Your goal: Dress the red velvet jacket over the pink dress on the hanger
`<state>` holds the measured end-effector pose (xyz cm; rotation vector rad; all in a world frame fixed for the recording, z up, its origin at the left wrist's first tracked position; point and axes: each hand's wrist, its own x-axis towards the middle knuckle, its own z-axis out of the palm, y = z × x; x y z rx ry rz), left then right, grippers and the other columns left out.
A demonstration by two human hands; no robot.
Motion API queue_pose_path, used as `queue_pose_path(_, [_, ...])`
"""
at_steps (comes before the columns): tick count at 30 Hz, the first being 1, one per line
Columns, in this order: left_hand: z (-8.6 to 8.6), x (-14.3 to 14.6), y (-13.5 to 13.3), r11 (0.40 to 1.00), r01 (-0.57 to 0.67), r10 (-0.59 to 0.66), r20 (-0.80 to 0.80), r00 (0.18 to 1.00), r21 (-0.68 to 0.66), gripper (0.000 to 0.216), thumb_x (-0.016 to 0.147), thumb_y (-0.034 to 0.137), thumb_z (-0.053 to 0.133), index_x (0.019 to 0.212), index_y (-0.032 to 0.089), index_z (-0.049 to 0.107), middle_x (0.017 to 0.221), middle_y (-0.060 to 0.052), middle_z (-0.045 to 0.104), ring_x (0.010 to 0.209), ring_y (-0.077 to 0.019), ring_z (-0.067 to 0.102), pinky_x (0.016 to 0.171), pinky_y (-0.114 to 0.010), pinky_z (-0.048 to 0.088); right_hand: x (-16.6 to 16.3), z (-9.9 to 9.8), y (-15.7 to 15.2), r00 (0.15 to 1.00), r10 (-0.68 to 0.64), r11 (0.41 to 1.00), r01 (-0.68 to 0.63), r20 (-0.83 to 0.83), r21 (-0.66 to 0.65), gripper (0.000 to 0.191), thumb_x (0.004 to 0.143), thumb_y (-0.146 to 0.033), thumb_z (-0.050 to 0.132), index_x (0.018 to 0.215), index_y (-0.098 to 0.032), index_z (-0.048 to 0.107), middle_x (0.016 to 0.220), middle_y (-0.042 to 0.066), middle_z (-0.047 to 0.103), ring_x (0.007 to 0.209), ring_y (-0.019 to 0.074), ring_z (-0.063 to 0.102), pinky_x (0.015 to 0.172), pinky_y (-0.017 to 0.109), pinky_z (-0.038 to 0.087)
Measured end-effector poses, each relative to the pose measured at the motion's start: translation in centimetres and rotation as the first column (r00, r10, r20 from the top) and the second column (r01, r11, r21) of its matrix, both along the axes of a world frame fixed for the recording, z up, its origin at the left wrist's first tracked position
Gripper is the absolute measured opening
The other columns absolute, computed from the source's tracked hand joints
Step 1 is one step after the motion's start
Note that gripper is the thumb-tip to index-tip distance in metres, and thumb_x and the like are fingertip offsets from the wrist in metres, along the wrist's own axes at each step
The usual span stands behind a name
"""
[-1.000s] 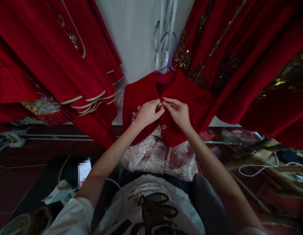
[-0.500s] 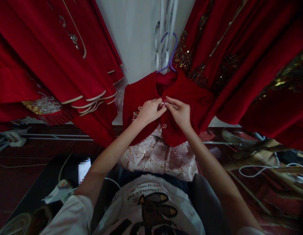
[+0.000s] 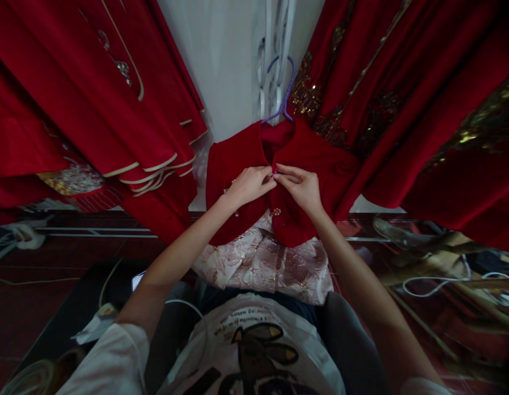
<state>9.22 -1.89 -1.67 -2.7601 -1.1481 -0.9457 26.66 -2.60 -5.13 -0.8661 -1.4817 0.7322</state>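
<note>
A short red velvet jacket [image 3: 320, 164] hangs from a purple hanger [image 3: 284, 88] in front of me. My left hand [image 3: 248, 185] and my right hand [image 3: 300, 187] meet at the jacket's front opening, just below the collar. Both pinch the two front edges together around a small beaded button that barely shows between the fingertips. A second beaded button [image 3: 276, 211] sits lower on the front. A pale pink and gold brocade skirt [image 3: 263, 263] hangs beneath the jacket.
Red embroidered garments hang at the left [image 3: 94, 93] and at the right [image 3: 423, 99]. A white wall [image 3: 225, 60] stands behind. On the dark floor lie white cables [image 3: 439, 282], a dark mat with papers [image 3: 94, 326] and golden objects at the right.
Both hands have stayed at the same fastening with only small finger movements. The view has shifted slightly; my left wrist now covers the beaded ornament on the jacket's left side.
</note>
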Motion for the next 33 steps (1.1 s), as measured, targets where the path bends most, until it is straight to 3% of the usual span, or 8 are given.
queue_pose_path(10, [-0.8, 0.0, 0.6, 0.999, 0.036, -0.036, -0.026, 0.999, 0.002, 0.014, 0.09, 0.025, 0.051, 0.082, 0.016, 0.06, 0.076, -0.002, 0.058, 0.065, -0.0124, 0.052, 0.062, -0.025, 0.038, 0.1, -0.5, 0.6, 0.997, 0.054, 0.997, -0.056, -0.05, -0.044, 0.042, 0.069, -0.034, 0.079, 0.107, -0.018, 0.073, 0.103, 0.006, 0.075, 0.094, 0.0218, 0.072, 0.094, 0.041, 0.057])
queue_pose_path(25, [-1.2, 0.3, 1.6, 0.998, 0.023, -0.015, -0.124, 0.992, 0.067, 0.015, 0.091, 0.023, 0.049, 0.087, 0.015, 0.061, 0.083, -0.005, 0.062, 0.079, -0.0177, 0.058, 0.071, -0.028, 0.044, -0.1, -0.7, 1.5, 1.0, 0.004, 0.999, -0.005, -0.015, -0.036, 0.042, 0.068, -0.034, 0.076, 0.106, -0.016, 0.072, 0.099, 0.008, 0.075, 0.089, 0.0212, 0.072, 0.09, 0.04, 0.058])
queue_pose_path(29, [-2.4, 1.1, 0.9, 0.999, -0.036, 0.035, 0.137, 0.99, 0.009, 0.015, 0.092, 0.024, 0.047, 0.084, 0.017, 0.058, 0.081, -0.004, 0.062, 0.076, -0.0154, 0.059, 0.074, -0.027, 0.046, -0.7, -1.5, 0.8, 1.0, 0.009, 1.0, -0.009, -0.023, 0.028, 0.046, 0.079, -0.037, 0.065, 0.122, -0.02, 0.064, 0.118, 0.008, 0.069, 0.101, 0.0203, 0.069, 0.096, 0.04, 0.054])
queue_pose_path(31, [-3.3, 1.5, 0.4, 0.994, -0.037, 0.069, 0.333, 0.941, -0.101, 0.019, 0.094, 0.023, 0.042, 0.082, 0.018, 0.056, 0.077, -0.002, 0.061, 0.071, -0.013, 0.058, 0.072, -0.026, 0.047, -1.2, -2.1, -0.4, 0.999, 0.025, 0.995, -0.028, 0.033, 0.093, 0.056, 0.083, -0.035, 0.06, 0.137, -0.023, 0.051, 0.137, 0.009, 0.056, 0.117, 0.0213, 0.061, 0.103, 0.042, 0.049])
queue_pose_path(33, [-4.1, 1.8, 0.0, 0.971, 0.054, 0.074, 0.508, 0.858, -0.233, 0.024, 0.095, 0.021, 0.035, 0.083, 0.018, 0.055, 0.076, -0.001, 0.061, 0.069, -0.0111, 0.06, 0.069, -0.024, 0.049, -1.4, -2.8, -2.1, 0.982, 0.026, 0.984, -0.059, 0.187, 0.17, 0.078, 0.079, -0.034, 0.065, 0.15, -0.024, 0.033, 0.154, 0.009, 0.035, 0.135, 0.0247, 0.045, 0.111, 0.045, 0.041])
